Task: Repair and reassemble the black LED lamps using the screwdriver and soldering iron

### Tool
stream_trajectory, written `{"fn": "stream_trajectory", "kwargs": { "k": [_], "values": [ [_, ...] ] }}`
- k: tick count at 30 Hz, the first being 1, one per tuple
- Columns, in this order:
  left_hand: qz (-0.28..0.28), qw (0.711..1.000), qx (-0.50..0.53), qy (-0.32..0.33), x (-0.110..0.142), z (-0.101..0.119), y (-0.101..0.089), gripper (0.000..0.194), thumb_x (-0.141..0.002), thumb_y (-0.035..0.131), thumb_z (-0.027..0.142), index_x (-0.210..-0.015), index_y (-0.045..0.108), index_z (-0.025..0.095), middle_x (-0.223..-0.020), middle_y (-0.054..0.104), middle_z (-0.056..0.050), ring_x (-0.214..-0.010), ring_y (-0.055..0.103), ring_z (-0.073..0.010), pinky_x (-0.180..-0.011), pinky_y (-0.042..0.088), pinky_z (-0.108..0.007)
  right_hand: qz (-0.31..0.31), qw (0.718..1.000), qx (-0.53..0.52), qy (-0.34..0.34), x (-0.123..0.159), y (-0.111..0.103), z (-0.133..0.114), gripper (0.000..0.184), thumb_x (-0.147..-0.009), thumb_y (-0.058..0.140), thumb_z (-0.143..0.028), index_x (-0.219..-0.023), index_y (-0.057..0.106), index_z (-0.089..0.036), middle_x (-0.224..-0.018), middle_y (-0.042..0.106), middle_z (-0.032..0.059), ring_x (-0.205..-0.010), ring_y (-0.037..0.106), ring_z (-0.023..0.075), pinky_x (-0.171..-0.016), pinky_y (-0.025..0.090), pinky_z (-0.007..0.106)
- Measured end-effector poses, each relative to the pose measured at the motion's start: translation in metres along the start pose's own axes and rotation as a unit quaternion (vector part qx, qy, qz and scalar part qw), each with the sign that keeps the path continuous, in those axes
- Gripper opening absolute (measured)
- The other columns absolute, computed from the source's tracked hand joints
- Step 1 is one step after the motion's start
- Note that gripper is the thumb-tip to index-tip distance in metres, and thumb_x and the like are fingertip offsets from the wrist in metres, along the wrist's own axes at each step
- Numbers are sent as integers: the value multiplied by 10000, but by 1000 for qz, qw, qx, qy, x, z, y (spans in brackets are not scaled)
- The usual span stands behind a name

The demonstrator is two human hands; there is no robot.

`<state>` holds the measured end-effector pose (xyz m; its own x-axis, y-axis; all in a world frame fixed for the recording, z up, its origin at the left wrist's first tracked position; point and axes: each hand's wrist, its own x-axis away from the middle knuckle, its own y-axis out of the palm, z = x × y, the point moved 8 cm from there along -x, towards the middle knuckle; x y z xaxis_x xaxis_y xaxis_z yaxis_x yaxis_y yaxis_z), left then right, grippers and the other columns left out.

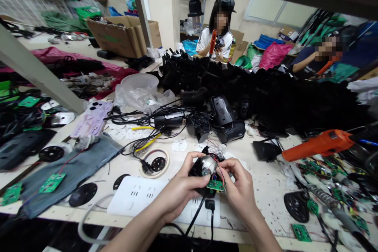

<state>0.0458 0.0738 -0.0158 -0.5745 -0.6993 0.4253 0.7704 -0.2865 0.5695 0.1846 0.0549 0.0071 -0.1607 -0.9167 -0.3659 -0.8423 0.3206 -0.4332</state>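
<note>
My left hand (187,179) is closed around an open black plastic housing (195,169), its thumb lying along the near side. Inside the housing sits a small round motor (207,164) with a whitish cap. A green circuit board (216,185) hangs at the housing's near edge, joined by thin wires. At the right side, the thumb and fingers of my right hand (240,181) pinch together at a red wire (220,171); the exact contact is partly hidden. Below the board a black cord (196,214) runs down toward the table's front edge.
A white power strip (138,195) lies under my forearm, with a black plug (210,204) in it. An orange electric screwdriver (320,145) rests at the right near loose circuit boards. A tape roll (168,161) and black corded housings (223,110) lie beyond. Two people sit across the table.
</note>
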Motion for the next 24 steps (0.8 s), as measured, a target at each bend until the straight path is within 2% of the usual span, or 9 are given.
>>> {"fn": "stream_trajectory", "kwargs": {
  "k": [8,17,24],
  "values": [
    [-9,1000,14,-5,0,-4,1,550,-717,758,258,-1124,389,275,-1038,615,-43,-870,622,-215,-751,525,-408,-27,1000,-9,0,-1,4,3,72,-920,551,-220,-892,616,-209,-746,644,6,-641,591,137,-594,467,240],
    [-1,1000,-21,8,2,-5,3,638,-658,830,303,-1129,401,283,-1055,592,-39,-883,593,-203,-744,533,-390,-44,998,-32,-23,2,3,4,79,-927,534,-216,-904,610,-213,-763,612,14,-663,590,144,-592,475,250],
    [-8,1000,-11,-2,-1,-7,0,625,-655,837,312,-1127,427,289,-1071,605,-47,-878,618,-220,-752,538,-425,-36,999,16,-23,-1,1,-1,86,-926,519,-205,-911,603,-214,-763,658,15,-656,619,144,-601,488,242]
  ]
}}
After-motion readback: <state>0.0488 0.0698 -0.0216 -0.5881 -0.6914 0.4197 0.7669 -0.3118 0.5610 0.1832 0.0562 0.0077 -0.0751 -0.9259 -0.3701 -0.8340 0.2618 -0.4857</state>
